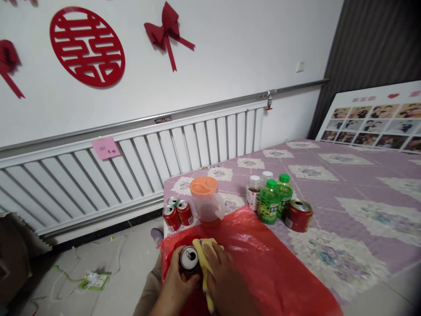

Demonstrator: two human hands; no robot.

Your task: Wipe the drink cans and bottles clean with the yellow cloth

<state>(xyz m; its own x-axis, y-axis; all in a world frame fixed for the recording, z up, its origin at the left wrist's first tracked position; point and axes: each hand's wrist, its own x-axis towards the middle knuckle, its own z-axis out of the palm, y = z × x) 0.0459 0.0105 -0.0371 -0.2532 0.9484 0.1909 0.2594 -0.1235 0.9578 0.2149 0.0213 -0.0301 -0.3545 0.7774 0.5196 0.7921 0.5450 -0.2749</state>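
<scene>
The drink can (190,260) is over the red plastic sheet (263,254), near the corner of the table (357,210). We see the left hand (177,283) curled around its side, thumb and fingers gripping it, while the right hand (222,270) presses the yellow cloth (204,254) beside it. We judge wiping to be under way and unfinished; whether the three cans (185,216) standing nearby are already wiped, we cannot tell. The can's opened top faces upward toward us, its long axis roughly upright.
</scene>
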